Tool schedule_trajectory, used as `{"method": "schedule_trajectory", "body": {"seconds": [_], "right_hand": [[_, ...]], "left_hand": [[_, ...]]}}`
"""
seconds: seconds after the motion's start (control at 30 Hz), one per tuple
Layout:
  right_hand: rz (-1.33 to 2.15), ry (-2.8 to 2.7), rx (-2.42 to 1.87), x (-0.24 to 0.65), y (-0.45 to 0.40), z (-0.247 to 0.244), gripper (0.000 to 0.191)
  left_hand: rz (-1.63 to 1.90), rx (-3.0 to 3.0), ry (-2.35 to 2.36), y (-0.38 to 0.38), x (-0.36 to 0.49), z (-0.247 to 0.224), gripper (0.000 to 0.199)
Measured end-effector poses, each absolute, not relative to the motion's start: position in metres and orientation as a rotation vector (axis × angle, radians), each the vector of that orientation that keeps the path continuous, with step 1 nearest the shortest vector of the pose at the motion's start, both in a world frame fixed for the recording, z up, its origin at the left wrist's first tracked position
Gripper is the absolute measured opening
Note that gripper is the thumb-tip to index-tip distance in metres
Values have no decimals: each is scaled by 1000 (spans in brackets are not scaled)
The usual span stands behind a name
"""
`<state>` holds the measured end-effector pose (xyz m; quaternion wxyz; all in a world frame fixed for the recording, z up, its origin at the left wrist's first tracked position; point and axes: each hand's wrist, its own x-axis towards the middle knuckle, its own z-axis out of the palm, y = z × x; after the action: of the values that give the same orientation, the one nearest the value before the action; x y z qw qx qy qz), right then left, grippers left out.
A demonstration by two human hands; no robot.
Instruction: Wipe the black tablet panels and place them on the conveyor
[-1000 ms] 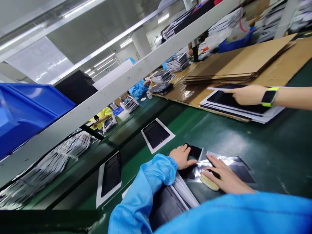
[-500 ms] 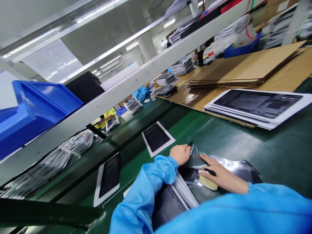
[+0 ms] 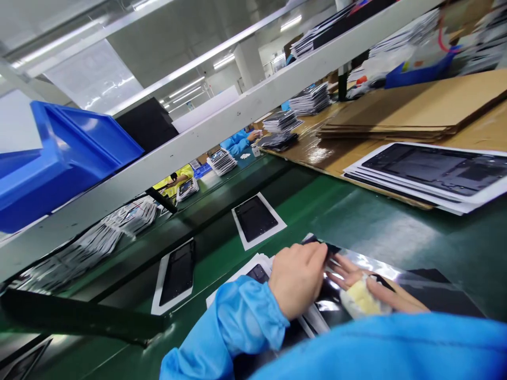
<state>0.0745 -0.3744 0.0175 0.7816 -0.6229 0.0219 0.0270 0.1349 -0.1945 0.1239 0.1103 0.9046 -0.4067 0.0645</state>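
Observation:
My left hand (image 3: 299, 277) is closed at the edge of a clear, shiny film (image 3: 380, 268), with its fingertips pinched on it. Beside it, my right hand (image 3: 380, 293) holds a yellow and white pad (image 3: 362, 300) under the thumb, its other fingers stretched towards the left hand. Dark sheets (image 3: 443, 290) lie flat beneath and beyond the right hand. Below my left wrist, white-edged dark panels are partly covered by my blue sleeves. Another white-framed black panel (image 3: 257, 272) shows just behind the left hand.
Two framed panels (image 3: 255, 219) (image 3: 178, 274) lie on the green surface (image 3: 214, 243). A stack of panels (image 3: 439, 169) and cardboard sheets (image 3: 412, 105) stand at right. A white rail (image 3: 237, 113) crosses above, with a blue bin (image 3: 75, 158) on it. People work farther back.
My left hand has moved nearer and closer to my right hand, and the raised film now lies lower. The pad is tilted more upright. The view has shifted slightly.

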Motion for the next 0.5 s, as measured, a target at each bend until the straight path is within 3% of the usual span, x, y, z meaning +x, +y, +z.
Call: {"method": "schedule_trajectory", "body": {"seconds": [0.17, 0.3, 0.5], "right_hand": [[240, 38, -1238, 85, -339, 47, 50], [197, -56, -1499, 88, -325, 66, 47], [201, -318, -1653, 88, -306, 73, 44]], "left_hand": [[407, 2669, -1288, -160, 108, 116, 43], [592, 2616, -913, -120, 105, 121, 30], [322, 2484, -484, -91, 97, 126, 21]]}}
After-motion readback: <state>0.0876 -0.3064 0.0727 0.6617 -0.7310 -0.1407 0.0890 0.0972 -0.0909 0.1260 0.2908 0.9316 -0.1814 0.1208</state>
